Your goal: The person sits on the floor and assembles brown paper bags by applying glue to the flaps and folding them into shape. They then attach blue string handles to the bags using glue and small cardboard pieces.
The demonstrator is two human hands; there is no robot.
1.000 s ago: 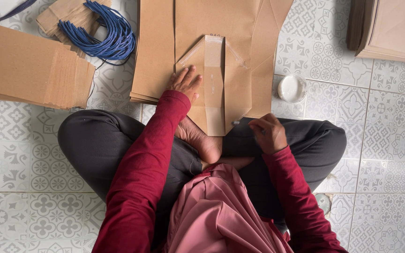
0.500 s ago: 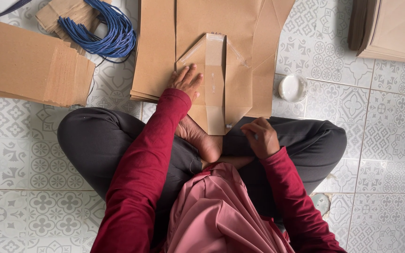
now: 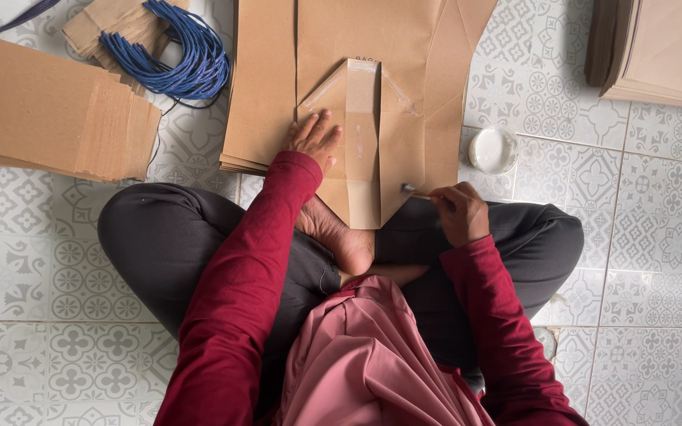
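On the patterned tile floor, just ahead of crossed legs in dark trousers, a flattened brown paper bag [image 3: 372,142] with folded base flaps opened into a long diamond, long axis running straight away from the body, near tip almost at the bare foot [image 3: 341,237]. Left hand [image 3: 313,138] flat and spread on the left flap, fingers pointing away, pinning paper to the stack of brown sheets [image 3: 258,87] beneath. Right hand [image 3: 459,211] closed in a pinch around a thin brush stick [image 3: 421,192], bristled tip aimed leftward and touching or just over the right edge of the diamond; so the bag lies left of and slightly beyond that hand, nearer to it than the small round white glue pot [image 3: 492,150] just to the right of the bag on bare tile. Paper matte, kraft-brown, crisply creased, with a pale glossy strip down the central flap. To the far left, a thick fanned pile of cardboard-coloured pieces [image 3: 49,106] and, beyond it, a coil of blue cord [image 3: 179,55] lying over more paper bits. Top right, another stack of finished brown bags [image 3: 665,47], edges squared. Red sleeves and pink cloth in the foreground.
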